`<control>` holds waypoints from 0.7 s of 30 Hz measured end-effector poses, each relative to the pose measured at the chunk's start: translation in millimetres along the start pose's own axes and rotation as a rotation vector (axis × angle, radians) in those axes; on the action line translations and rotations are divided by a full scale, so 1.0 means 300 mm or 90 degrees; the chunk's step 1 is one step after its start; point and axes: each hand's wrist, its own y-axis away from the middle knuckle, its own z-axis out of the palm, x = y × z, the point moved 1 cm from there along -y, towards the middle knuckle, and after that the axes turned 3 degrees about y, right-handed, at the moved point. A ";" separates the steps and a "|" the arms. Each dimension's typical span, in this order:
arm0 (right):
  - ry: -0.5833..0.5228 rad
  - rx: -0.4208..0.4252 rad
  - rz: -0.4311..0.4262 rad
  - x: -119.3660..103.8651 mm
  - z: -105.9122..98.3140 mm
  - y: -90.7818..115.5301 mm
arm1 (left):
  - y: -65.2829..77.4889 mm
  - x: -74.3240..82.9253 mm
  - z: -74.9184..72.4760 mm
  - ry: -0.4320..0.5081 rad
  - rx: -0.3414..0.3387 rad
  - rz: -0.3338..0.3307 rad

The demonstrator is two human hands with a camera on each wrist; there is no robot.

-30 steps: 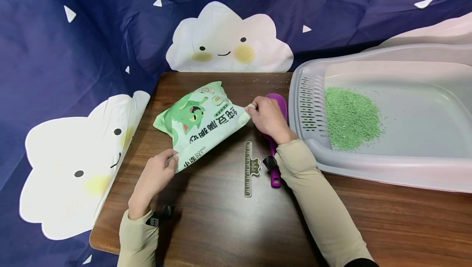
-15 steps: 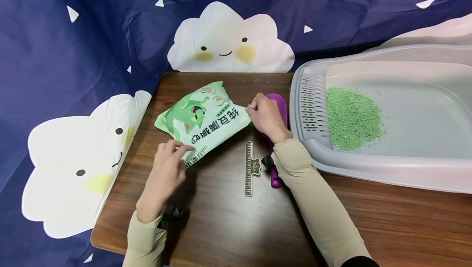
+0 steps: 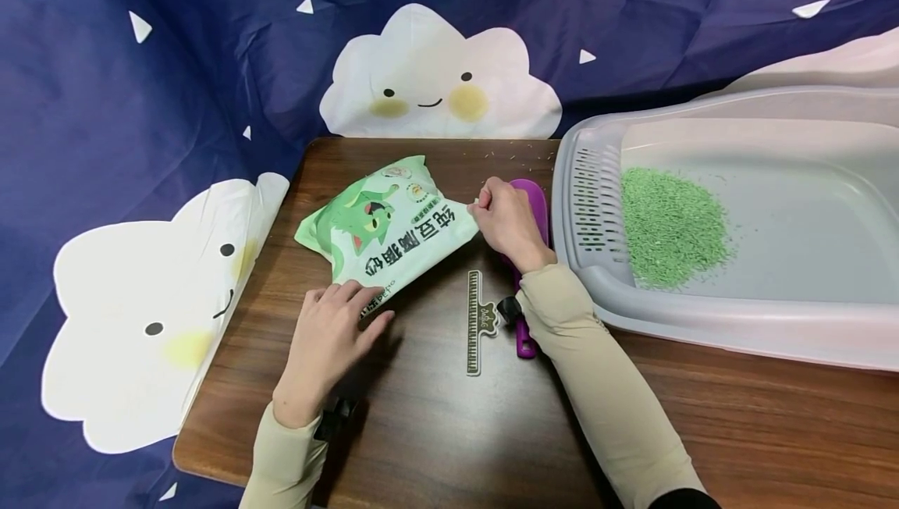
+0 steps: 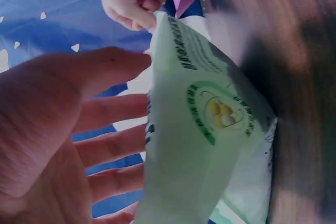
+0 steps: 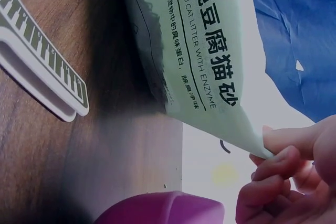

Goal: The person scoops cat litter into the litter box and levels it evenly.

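Note:
A pale green cat litter bag (image 3: 393, 232) with a green cat printed on it lies tilted on the table, its near edge raised. My right hand (image 3: 509, 220) pinches the bag's right corner between thumb and curled fingers; the right wrist view shows that pinched corner (image 5: 257, 148) drawn to a point. At the bag's near left end is my left hand (image 3: 333, 337). Its fingers (image 4: 113, 148) are spread and nearly straight along the bag's edge, thumb on the near side. The bag's lower left lettering is partly hidden behind this hand.
A purple scoop (image 3: 524, 341) lies partly under my right wrist. Left of it is a flat ruler-edged clip (image 3: 474, 329). The grey litter tray (image 3: 716, 314) on the right holds a heap of green pellets (image 3: 670, 228). A few crumbs lie at the table's back edge.
My left hand has let go of the bag's left corner and slid right along its near edge, fingers spreading. The right hand keeps its pinch, nearly still.

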 end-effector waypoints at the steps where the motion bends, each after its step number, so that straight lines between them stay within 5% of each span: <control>1: -0.004 0.003 -0.001 0.000 0.000 0.000 | 0.002 -0.001 0.001 -0.002 -0.001 0.000; 21: -0.009 0.033 0.001 -0.002 -0.002 -0.004 | 0.017 -0.019 0.014 0.012 0.015 -0.059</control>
